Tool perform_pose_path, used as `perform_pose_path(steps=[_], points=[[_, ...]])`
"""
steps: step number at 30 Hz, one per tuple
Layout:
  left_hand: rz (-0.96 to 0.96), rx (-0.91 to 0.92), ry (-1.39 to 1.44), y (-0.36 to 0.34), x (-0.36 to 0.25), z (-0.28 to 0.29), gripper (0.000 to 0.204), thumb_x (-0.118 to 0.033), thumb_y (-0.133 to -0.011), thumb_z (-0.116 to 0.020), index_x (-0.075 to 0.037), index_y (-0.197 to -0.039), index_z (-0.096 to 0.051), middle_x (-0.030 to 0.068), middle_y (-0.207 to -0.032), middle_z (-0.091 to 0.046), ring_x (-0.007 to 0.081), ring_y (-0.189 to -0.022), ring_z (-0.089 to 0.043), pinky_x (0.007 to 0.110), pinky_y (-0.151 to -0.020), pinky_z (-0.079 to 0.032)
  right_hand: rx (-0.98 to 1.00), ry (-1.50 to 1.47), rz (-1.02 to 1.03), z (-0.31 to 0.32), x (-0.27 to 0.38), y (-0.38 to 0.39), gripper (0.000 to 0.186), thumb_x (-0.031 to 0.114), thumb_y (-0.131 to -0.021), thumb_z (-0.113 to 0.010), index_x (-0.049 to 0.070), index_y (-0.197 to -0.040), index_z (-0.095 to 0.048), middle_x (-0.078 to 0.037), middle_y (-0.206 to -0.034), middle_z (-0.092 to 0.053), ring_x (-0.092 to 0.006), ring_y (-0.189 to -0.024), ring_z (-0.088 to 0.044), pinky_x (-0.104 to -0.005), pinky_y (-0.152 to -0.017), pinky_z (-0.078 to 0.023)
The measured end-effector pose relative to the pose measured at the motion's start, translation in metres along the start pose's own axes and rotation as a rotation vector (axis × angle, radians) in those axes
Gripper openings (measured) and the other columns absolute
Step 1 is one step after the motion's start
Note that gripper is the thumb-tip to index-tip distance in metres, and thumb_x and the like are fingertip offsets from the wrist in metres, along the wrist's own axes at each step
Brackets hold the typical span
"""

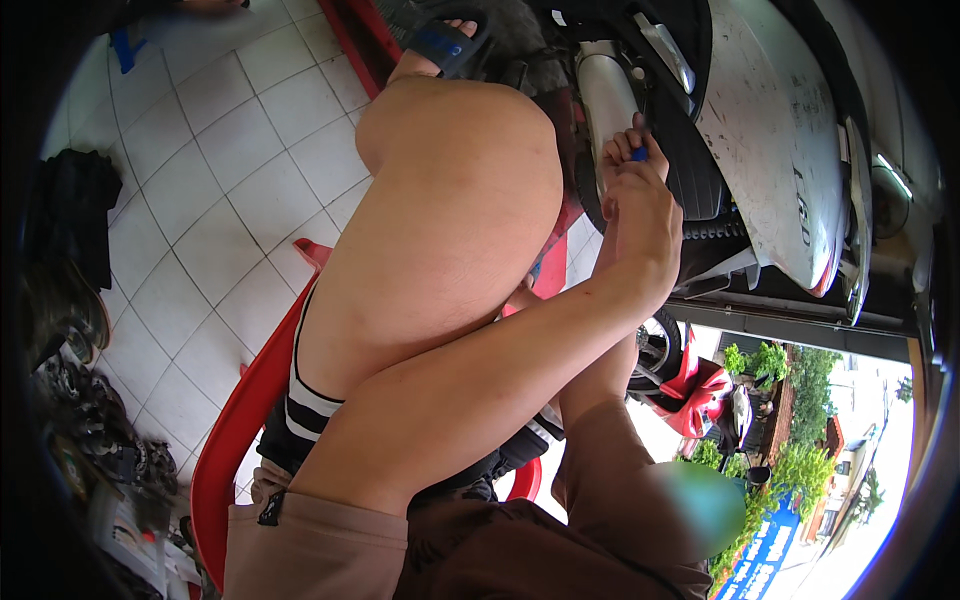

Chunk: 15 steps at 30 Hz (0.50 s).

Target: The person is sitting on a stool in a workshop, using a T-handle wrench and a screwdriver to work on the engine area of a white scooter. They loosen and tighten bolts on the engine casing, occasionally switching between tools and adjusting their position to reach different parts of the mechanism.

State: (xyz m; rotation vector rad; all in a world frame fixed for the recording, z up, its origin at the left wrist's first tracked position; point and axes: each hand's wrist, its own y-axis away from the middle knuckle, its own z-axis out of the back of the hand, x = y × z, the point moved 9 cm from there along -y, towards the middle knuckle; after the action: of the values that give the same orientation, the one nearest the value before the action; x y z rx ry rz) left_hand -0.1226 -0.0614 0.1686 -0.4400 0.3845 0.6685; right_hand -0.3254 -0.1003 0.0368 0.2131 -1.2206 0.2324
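My two hands meet beside the silver exhaust pipe [603, 85] of a motorcycle with a scuffed whitish side panel [770, 130]. With curled fingers, my left hand [652, 200] is closed at a small blue piece [638, 154], which looks like part of a handle. A thin dark part sticks up above it, too small to name. Mostly behind the left, my right hand [620, 158] has its fingers bent at the same spot; what it grips is partly hidden. Close by are a dark tyre [693, 175] and a chain [712, 231].
My bare knee [460, 150] rises in the middle, and a sandalled foot [445, 45] rests at the top. A red plastic chair [240, 440] is under me. Dark metal parts [95, 420] lie on the tiled floor [215, 200] at left. A red motorbike [695, 400] stands outside.
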Motion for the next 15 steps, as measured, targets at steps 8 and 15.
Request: perform_pose_path(steps=[8, 15], points=[[-0.041, 0.084, -0.092, -0.006, 0.001, -0.004, 0.051, -0.019, -0.092, -0.038, 0.009, -0.133, -0.042, 0.0257, -0.132, -0.047, 0.0346, -0.105, -0.06, 0.031, -0.063, -0.045, 0.012, 0.033, -0.024, 0.008, -0.002, 0.02, 0.05, 0.031, -0.091, -0.057, -0.002, -0.129, -0.05, -0.011, -0.126, -0.045, -0.0237, -0.11, -0.055, -0.0327, -0.095, -0.043], [-0.054, 0.161, 0.07, -0.008, 0.0, -0.002, 0.053, -0.023, -0.086, -0.056, 0.003, -0.132, -0.05, 0.0191, -0.147, -0.029, 0.0376, -0.125, -0.045, 0.03, -0.041, -0.046, 0.003, 0.035, -0.051, 0.019, -0.009, 0.036, 0.049, 0.03, -0.092, -0.056, -0.001, -0.128, -0.05, -0.011, -0.125, -0.046, -0.0236, -0.11, -0.055, -0.0329, -0.095, -0.043]])
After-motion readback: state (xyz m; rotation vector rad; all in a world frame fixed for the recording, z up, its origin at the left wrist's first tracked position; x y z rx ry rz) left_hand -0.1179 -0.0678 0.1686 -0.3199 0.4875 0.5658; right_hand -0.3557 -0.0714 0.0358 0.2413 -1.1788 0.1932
